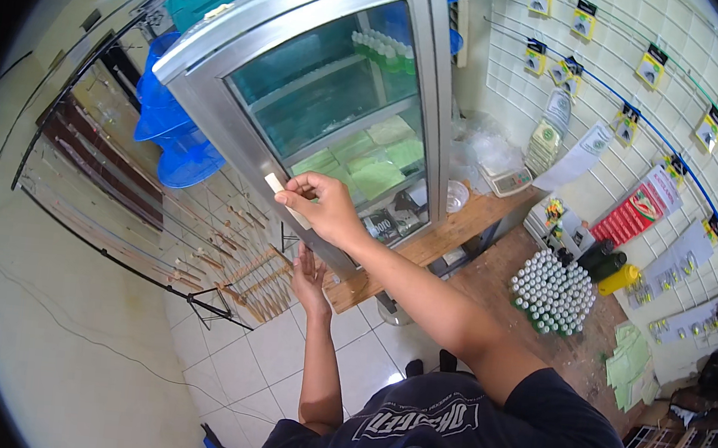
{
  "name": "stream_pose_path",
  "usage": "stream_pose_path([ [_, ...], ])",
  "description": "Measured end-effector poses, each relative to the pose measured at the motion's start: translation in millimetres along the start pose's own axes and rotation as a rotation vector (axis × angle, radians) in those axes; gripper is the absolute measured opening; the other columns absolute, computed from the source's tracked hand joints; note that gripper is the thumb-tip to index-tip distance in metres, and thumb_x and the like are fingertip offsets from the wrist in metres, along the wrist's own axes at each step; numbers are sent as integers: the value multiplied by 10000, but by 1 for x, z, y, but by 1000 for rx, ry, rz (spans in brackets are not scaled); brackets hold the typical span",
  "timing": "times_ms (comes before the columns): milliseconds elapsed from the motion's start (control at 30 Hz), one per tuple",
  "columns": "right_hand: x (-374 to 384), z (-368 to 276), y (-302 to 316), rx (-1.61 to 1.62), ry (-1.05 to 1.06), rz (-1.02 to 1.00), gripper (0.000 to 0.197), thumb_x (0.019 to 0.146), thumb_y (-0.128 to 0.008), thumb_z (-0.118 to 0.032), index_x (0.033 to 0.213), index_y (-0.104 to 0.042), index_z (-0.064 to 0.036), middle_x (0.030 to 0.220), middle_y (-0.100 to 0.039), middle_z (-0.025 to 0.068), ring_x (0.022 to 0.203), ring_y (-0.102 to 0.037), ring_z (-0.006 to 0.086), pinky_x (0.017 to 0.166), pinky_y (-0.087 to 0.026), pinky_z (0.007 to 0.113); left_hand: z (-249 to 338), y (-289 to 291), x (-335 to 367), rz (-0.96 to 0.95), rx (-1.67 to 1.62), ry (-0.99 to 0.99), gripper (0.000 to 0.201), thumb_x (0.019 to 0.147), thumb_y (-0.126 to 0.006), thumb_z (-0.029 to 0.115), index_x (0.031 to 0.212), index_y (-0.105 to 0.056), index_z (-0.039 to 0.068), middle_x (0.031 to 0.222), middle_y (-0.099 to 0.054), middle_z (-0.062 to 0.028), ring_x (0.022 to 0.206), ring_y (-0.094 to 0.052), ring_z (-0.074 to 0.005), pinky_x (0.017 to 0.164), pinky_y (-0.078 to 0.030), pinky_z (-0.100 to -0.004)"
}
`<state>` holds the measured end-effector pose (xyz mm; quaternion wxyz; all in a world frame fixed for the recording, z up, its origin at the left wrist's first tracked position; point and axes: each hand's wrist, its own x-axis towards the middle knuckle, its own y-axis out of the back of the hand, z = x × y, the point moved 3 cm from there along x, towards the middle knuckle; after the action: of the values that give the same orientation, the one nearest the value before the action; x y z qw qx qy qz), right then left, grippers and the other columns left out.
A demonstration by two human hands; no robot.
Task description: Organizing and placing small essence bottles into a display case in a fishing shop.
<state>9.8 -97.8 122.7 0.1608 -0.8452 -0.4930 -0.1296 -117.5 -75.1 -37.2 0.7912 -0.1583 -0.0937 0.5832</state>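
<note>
A metal-framed cabinet (191, 78) with a glass door stands in front of me on a wooden table (463, 221). My right hand (323, 208) is closed, thumb and fingers pinching a short cream-coloured strip (275, 183) against the door's left frame. I cannot tell whether the strip is fixed there. Below it, my left hand (309, 280) is raised beside the cabinet's lower corner with its fingers stretched upward, partly hidden by the frame. Behind the glass lie light green packets (376, 178) and several white-capped bottles (384, 49).
Many white-capped bottles (551, 290) crowd a brown surface at right, beside a yellow bottle (619, 279). A small scale (512, 180) sits behind the cabinet. Packaged items (651, 66) hang on a wire grid. A rack of thin rods (233, 272) and blue netting (178, 142) are at left.
</note>
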Motion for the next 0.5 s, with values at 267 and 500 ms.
stream_pose_path([
  [267, -43, 66, 36, -73, -86, -27, 175, 795, -670, -88, 923, -610, 14, 811, -625, 54, 774, -579, 104, 695, -464, 246, 3, -2, -13, 11, 217, -133, 511, 957, -359, 338, 1371, -352, 38, 1388, -386, -122, 1298, -354, -240, 977, -363, -385],
  [500, -121, 100, 175, -159, -112, 294, 143, 781, -663, -101, 910, -638, -44, 776, -637, 28, 714, -578, 97, 657, -462, 249, -59, 15, -39, 248, -42, 64, 359, 935, -370, 348, 1073, -520, 53, 1107, -605, -69, 935, -539, -141, 775, -420, -269],
])
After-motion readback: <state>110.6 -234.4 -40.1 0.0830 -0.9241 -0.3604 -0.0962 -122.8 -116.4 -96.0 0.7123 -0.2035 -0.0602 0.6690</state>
